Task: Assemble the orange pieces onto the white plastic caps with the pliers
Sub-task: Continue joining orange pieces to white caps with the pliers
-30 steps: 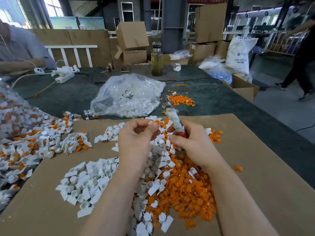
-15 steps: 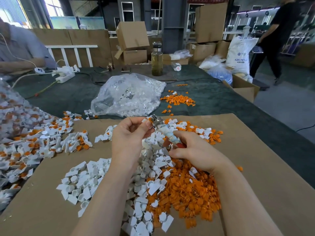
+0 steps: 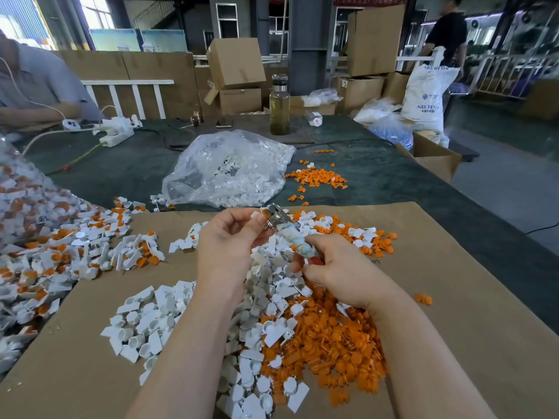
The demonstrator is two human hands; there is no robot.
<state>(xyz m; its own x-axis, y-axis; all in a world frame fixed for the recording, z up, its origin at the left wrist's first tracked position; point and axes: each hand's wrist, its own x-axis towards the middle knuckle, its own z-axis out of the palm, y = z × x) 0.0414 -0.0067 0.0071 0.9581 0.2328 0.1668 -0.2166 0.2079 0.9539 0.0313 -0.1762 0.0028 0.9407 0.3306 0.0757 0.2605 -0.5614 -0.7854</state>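
Note:
My right hand (image 3: pixel 335 270) grips the taped handles of the pliers (image 3: pixel 290 237), whose metal jaws (image 3: pixel 275 217) point up and left. My left hand (image 3: pixel 230 237) pinches a small white cap (image 3: pixel 256 215) right at the jaws. Below both hands lies a heap of loose white plastic caps (image 3: pixel 157 322) on brown cardboard (image 3: pixel 453 297), and beside it a heap of orange pieces (image 3: pixel 326 334). Whether an orange piece sits in the held cap is hidden by my fingers.
Assembled white-and-orange caps (image 3: pixel 60 252) pile up at the left. A clear bag of white caps (image 3: pixel 230 170) and a scatter of orange pieces (image 3: pixel 317 178) lie beyond on the green table. A bottle (image 3: pixel 279 104), power strip (image 3: pixel 116 131), boxes and two people stand farther off.
The pliers have swung from nearly upright to tilted left, and their jaws now meet the cap that my left hand pinches. A person at the back right has walked leftward.

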